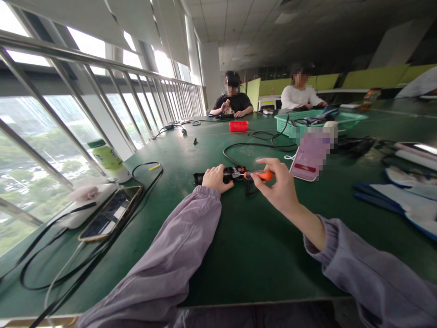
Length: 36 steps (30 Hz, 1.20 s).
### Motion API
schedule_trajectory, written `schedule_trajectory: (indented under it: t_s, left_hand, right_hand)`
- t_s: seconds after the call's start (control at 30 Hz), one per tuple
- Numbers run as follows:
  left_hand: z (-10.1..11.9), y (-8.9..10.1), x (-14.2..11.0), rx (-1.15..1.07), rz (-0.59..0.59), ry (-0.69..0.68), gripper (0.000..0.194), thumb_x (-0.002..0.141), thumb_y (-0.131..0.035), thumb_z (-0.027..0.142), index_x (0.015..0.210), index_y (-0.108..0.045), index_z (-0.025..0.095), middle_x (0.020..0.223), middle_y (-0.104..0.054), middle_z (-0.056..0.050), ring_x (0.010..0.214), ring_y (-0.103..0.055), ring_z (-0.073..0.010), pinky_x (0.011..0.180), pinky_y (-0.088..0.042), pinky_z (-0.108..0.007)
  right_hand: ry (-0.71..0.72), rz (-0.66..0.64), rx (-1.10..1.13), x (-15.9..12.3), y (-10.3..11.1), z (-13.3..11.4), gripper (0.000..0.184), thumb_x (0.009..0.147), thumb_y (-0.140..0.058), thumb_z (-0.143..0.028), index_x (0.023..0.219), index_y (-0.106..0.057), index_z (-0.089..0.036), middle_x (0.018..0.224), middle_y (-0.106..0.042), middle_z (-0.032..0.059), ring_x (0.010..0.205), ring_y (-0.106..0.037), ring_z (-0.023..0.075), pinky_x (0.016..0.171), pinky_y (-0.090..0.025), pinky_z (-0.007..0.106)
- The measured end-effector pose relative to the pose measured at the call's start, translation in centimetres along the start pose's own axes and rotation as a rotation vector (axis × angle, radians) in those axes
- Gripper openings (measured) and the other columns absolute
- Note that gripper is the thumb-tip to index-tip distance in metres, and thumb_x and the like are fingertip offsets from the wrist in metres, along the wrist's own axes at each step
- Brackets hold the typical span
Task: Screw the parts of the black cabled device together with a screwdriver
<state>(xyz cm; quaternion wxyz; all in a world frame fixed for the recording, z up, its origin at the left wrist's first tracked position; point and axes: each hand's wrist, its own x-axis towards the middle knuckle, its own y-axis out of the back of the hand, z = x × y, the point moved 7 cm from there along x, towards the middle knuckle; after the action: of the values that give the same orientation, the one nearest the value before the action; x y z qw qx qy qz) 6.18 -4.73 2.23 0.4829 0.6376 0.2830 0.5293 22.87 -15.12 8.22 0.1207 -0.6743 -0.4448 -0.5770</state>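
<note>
Gripping a black device flat on the green table, the left hand is wrapped over its body, mid-table. Right hand has an orange-handled screwdriver pinched between thumb and fingers, index lifted, shaft lying toward the device; from where I stand can't tell if the tip is seated.

Containers: teal mesh basket beyond the right hand, loaded with dark and blue items, too jumbled to identify. Black cable loops between basket and device area. Small red bin farther back, left of basket; contents unclear from this angle. Green-lidded bottle stands by the railing, lid on, contents unclear. Pink-screened phone is tilted up just in front of the basket.
</note>
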Motion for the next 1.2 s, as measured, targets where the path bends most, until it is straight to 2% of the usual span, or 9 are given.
schedule_trajectory:
  t_s: [0.1, 0.23, 0.3, 0.47, 0.6, 0.67, 0.87, 1.07, 1.2]
  left_hand:
    - [0.0, -0.1, 0.0, 0.004, 0.002, -0.005, 0.043, 0.071, -0.056, 0.043, 0.104, -0.050, 0.016, 0.098, -0.065, -0.009, 0.096, -0.060, -0.0253, 0.086, -0.042, -0.035]
    - [0.0, 0.0, 0.1, 0.009, 0.012, -0.003, 0.043, 0.071, -0.056, 0.043, 0.103, -0.051, 0.016, 0.097, -0.065, -0.009, 0.096, -0.060, -0.0254, 0.086, -0.042, -0.035]
    - [0.0, 0.0, 0.1, 0.012, 0.010, 0.000, 0.043, 0.071, -0.056, 0.043, 0.103, -0.051, 0.016, 0.098, -0.065, -0.008, 0.096, -0.060, -0.0252, 0.086, -0.042, -0.035]
    - [0.0, 0.0, 0.0, 0.020, -0.008, 0.001, 0.043, 0.071, -0.055, 0.044, 0.104, -0.051, 0.016, 0.098, -0.065, -0.008, 0.096, -0.059, -0.0249, 0.086, -0.042, -0.035]
    - [0.0, 0.1, 0.0, 0.016, -0.001, -0.008, 0.044, 0.071, -0.055, 0.044, 0.104, -0.051, 0.016, 0.098, -0.065, -0.009, 0.096, -0.059, -0.0252, 0.086, -0.042, -0.035]
    - [0.0, 0.1, 0.1, 0.016, 0.000, -0.009, 0.043, 0.071, -0.055, 0.044, 0.104, -0.051, 0.016, 0.098, -0.065, -0.009, 0.096, -0.059, -0.0253, 0.086, -0.042, -0.035]
    - [0.0, -0.1, 0.1, 0.016, -0.017, -0.006, 0.042, 0.072, -0.056, 0.043, 0.104, -0.050, 0.016, 0.099, -0.065, -0.009, 0.097, -0.059, -0.0254, 0.087, -0.042, -0.035]
    - [0.0, 0.0, 0.0, 0.002, -0.019, -0.002, 0.043, 0.072, -0.057, 0.042, 0.105, -0.049, 0.016, 0.100, -0.064, -0.009, 0.099, -0.058, -0.0254, 0.088, -0.041, -0.036]
    - [0.1, 0.2, -0.3, -0.004, -0.029, -0.016, 0.044, 0.073, -0.057, 0.042, 0.107, -0.049, 0.015, 0.102, -0.064, -0.009, 0.100, -0.057, -0.0250, 0.088, -0.041, -0.035]
  right_hand:
    - [0.033, 0.030, 0.034, 0.0, 0.2, -0.2, 0.034, 0.077, -0.058, -0.024, 0.110, -0.051, -0.020, 0.092, -0.062, 0.0061, 0.082, -0.057, 0.0193, 0.078, -0.047, 0.035]
    - [0.007, -0.034, -0.036, 0.0, -0.3, 0.0, 0.019, 0.078, -0.060, -0.031, 0.095, -0.056, -0.023, 0.064, -0.058, -0.0011, 0.068, -0.054, 0.0180, 0.076, -0.046, 0.036]
    - [-0.013, -0.033, -0.047, -0.1, -0.4, 0.1, 0.017, 0.078, -0.060, -0.033, 0.092, -0.057, -0.023, 0.061, -0.057, -0.0016, 0.066, -0.053, 0.0179, 0.075, -0.046, 0.036]
    - [0.009, 0.034, 0.026, 0.0, 0.1, -0.1, 0.034, 0.078, -0.057, -0.026, 0.111, -0.051, -0.020, 0.095, -0.063, 0.0064, 0.084, -0.057, 0.0199, 0.079, -0.047, 0.035]
    - [-0.021, -0.033, -0.042, 0.2, 0.0, 0.1, 0.021, 0.078, -0.060, -0.032, 0.095, -0.057, -0.021, 0.065, -0.060, 0.0001, 0.073, -0.057, 0.0200, 0.078, -0.045, 0.037]
    - [-0.044, -0.053, -0.060, 0.3, 0.0, 0.3, 0.017, 0.078, -0.060, -0.034, 0.089, -0.057, -0.022, 0.057, -0.057, -0.0020, 0.069, -0.056, 0.0194, 0.079, -0.044, 0.038]
    - [0.001, 0.007, 0.008, 0.4, 0.4, 0.3, 0.033, 0.077, -0.057, -0.024, 0.109, -0.051, -0.022, 0.095, -0.063, 0.0053, 0.085, -0.058, 0.0204, 0.081, -0.047, 0.037]
    - [-0.070, -0.011, -0.059, 0.3, 0.4, 1.3, 0.016, 0.078, -0.060, -0.034, 0.088, -0.057, -0.023, 0.065, -0.058, 0.0002, 0.069, -0.056, 0.0193, 0.076, -0.047, 0.039]
    - [-0.042, 0.030, 0.008, 0.4, 0.7, 1.3, 0.034, 0.076, -0.059, -0.026, 0.108, -0.052, -0.021, 0.091, -0.062, 0.0051, 0.081, -0.058, 0.0203, 0.078, -0.048, 0.038]
